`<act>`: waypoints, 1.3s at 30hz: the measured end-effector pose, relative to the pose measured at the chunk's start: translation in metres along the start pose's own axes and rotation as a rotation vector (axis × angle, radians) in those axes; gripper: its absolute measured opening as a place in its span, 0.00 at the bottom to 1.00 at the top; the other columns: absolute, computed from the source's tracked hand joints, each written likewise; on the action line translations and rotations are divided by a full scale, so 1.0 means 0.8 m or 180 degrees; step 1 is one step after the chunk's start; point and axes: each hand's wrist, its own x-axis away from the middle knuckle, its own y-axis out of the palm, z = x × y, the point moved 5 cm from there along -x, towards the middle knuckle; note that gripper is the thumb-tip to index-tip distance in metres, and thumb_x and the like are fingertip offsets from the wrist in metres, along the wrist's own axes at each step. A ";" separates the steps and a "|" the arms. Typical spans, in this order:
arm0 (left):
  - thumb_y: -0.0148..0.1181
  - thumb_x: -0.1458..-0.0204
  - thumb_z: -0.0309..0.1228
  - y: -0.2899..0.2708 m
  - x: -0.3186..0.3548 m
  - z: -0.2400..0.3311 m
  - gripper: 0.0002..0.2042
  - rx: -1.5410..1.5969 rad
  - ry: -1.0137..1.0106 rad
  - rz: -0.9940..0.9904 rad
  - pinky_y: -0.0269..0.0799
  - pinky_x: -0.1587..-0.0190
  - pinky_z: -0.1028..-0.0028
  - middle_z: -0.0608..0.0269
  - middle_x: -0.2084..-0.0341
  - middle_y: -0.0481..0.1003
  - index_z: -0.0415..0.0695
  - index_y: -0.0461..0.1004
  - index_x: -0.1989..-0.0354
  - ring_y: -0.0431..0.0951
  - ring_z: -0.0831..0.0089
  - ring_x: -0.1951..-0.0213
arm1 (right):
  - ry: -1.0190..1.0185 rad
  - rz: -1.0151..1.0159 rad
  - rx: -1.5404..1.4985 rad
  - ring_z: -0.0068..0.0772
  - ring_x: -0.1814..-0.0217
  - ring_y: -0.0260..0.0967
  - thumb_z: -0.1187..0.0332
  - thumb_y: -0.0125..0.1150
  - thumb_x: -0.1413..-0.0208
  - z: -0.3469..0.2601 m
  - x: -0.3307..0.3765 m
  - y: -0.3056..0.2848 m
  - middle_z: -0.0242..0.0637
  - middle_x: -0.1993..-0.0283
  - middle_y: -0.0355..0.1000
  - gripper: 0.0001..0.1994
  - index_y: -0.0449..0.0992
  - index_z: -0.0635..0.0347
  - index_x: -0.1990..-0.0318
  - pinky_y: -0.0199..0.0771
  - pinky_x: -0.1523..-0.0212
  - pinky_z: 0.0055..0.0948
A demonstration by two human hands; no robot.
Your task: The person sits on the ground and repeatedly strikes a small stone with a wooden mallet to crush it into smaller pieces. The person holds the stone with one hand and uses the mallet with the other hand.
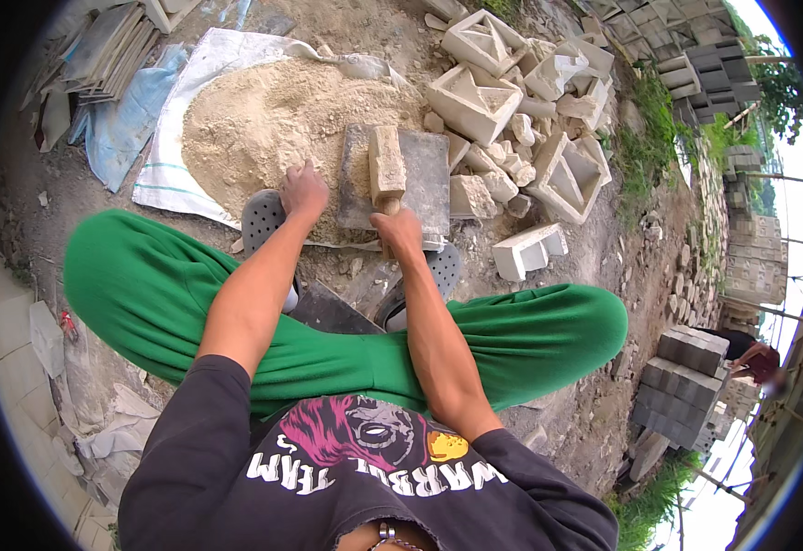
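Right hand [400, 230] wrapped around the near end of a wooden float [387, 168], fingers closed tight on the handle. Left hand [303, 190] down on the sand pile [254, 129], fingers curled and pressed into the loose grain, holding nothing that can be made out beyond sand. Float lying on top of a flat grey slab [424, 174], straight ahead of the right hand, long axis running directly away from the body, far end pointing up toward the rubble. Slab sitting at the near right edge of the pile, just beside the left hand, touching the sand along its left side. Right hand clearly the one on the tool; left hand close by, a little to the left and level with the slab's near corner. Sand heaped on a white sack sheet [167, 174] spread over the ground. Beyond the slab, a scatter of pale hollow concrete blocks [475, 96] and broken lumps, one smaller block [530, 250] off to the right, well apart from both hands. Green trousers [135, 285] spread wide across the lower view, grey clogs [262, 216] tucked under the forearms. Stacked grey pavers [686, 367] far right, near another person bending low.
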 end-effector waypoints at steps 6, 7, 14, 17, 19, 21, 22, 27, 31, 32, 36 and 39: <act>0.44 0.36 0.36 0.010 -0.002 -0.012 0.24 -0.0171 0.0109 0.0055 0.60 0.37 0.52 0.47 0.40 0.64 0.46 0.64 0.31 0.65 0.50 0.39 | -0.0545 0.0399 -0.0837 0.56 0.62 0.79 0.59 0.65 0.56 -0.077 0.037 -0.052 0.56 0.67 0.79 0.18 0.79 0.69 0.67 0.76 0.59 0.45; 0.44 0.36 0.36 0.008 -0.003 -0.010 0.24 -0.0166 0.0146 0.0043 0.60 0.37 0.52 0.46 0.40 0.64 0.46 0.64 0.32 0.65 0.50 0.39 | -0.0649 0.0436 -0.1034 0.54 0.65 0.78 0.60 0.65 0.56 -0.086 0.044 -0.057 0.54 0.69 0.78 0.16 0.77 0.68 0.70 0.75 0.61 0.44; 0.45 0.36 0.34 -0.003 0.001 0.009 0.24 -0.0098 0.0038 -0.0012 0.61 0.37 0.54 0.47 0.41 0.64 0.45 0.64 0.32 0.65 0.50 0.40 | 0.0002 -0.0187 0.0326 0.58 0.56 0.79 0.58 0.66 0.58 -0.014 0.015 0.012 0.61 0.61 0.79 0.21 0.81 0.70 0.64 0.77 0.56 0.46; 0.46 0.37 0.33 -0.003 -0.001 0.001 0.23 -0.0094 -0.0026 -0.0107 0.62 0.38 0.53 0.46 0.42 0.65 0.44 0.64 0.32 0.66 0.49 0.40 | -0.0083 -0.0042 0.0040 0.58 0.57 0.79 0.58 0.66 0.58 -0.028 0.026 -0.002 0.61 0.62 0.79 0.21 0.81 0.71 0.64 0.78 0.55 0.47; 0.46 0.37 0.33 0.000 -0.004 -0.001 0.23 -0.0178 -0.0012 -0.0107 0.63 0.39 0.53 0.46 0.42 0.65 0.44 0.64 0.32 0.66 0.49 0.40 | -0.0282 0.0192 -0.0264 0.58 0.58 0.79 0.59 0.66 0.58 -0.051 0.037 -0.022 0.59 0.64 0.79 0.20 0.80 0.70 0.65 0.77 0.57 0.47; 0.46 0.37 0.34 0.002 -0.005 -0.007 0.24 -0.0200 0.0047 -0.0084 0.63 0.39 0.52 0.46 0.42 0.65 0.44 0.64 0.32 0.66 0.49 0.41 | -0.0485 0.0428 -0.0705 0.58 0.60 0.79 0.59 0.66 0.57 -0.070 0.045 -0.040 0.56 0.66 0.79 0.19 0.79 0.69 0.66 0.77 0.58 0.47; 0.46 0.37 0.34 0.002 -0.006 -0.005 0.24 -0.0170 0.0125 -0.0050 0.63 0.39 0.52 0.46 0.42 0.65 0.44 0.64 0.32 0.66 0.49 0.41 | -0.0624 0.0553 -0.0818 0.51 0.66 0.77 0.59 0.66 0.56 -0.077 0.046 -0.045 0.52 0.70 0.78 0.17 0.78 0.68 0.67 0.75 0.62 0.43; 0.47 0.38 0.34 0.000 0.000 0.008 0.24 -0.0237 0.0073 -0.0037 0.63 0.38 0.53 0.45 0.41 0.63 0.44 0.64 0.32 0.66 0.48 0.40 | -0.0801 0.0692 -0.0751 0.40 0.76 0.75 0.60 0.66 0.56 -0.060 0.032 -0.024 0.45 0.77 0.76 0.16 0.77 0.68 0.72 0.73 0.70 0.37; 0.47 0.38 0.34 -0.006 0.000 0.011 0.25 -0.0265 0.0010 -0.0123 0.63 0.38 0.54 0.43 0.40 0.62 0.43 0.62 0.31 0.66 0.47 0.39 | 0.0098 -0.0075 -0.0049 0.47 0.70 0.80 0.59 0.66 0.58 -0.013 0.015 0.000 0.48 0.74 0.78 0.18 0.81 0.68 0.67 0.77 0.66 0.39; 0.47 0.38 0.35 -0.007 -0.001 0.007 0.25 -0.0261 -0.0004 -0.0157 0.64 0.38 0.54 0.43 0.40 0.62 0.43 0.62 0.31 0.66 0.47 0.39 | 0.0341 -0.0379 -0.0062 0.47 0.69 0.80 0.59 0.66 0.58 -0.013 0.020 0.000 0.48 0.73 0.79 0.19 0.81 0.68 0.66 0.77 0.65 0.40; 0.48 0.38 0.34 -0.007 -0.001 0.010 0.26 -0.0188 -0.0007 -0.0257 0.64 0.39 0.53 0.43 0.40 0.62 0.42 0.61 0.31 0.66 0.46 0.40 | -0.0289 0.0508 -0.0510 0.45 0.71 0.79 0.59 0.66 0.57 -0.035 0.027 -0.025 0.49 0.72 0.79 0.18 0.80 0.68 0.66 0.77 0.66 0.39; 0.50 0.39 0.33 0.002 -0.004 -0.004 0.27 -0.0119 0.0031 -0.0189 0.64 0.39 0.52 0.43 0.40 0.62 0.42 0.60 0.30 0.66 0.45 0.40 | -0.0569 0.0685 -0.1183 0.54 0.65 0.79 0.61 0.68 0.57 -0.072 0.041 -0.058 0.58 0.68 0.78 0.18 0.80 0.69 0.64 0.75 0.61 0.44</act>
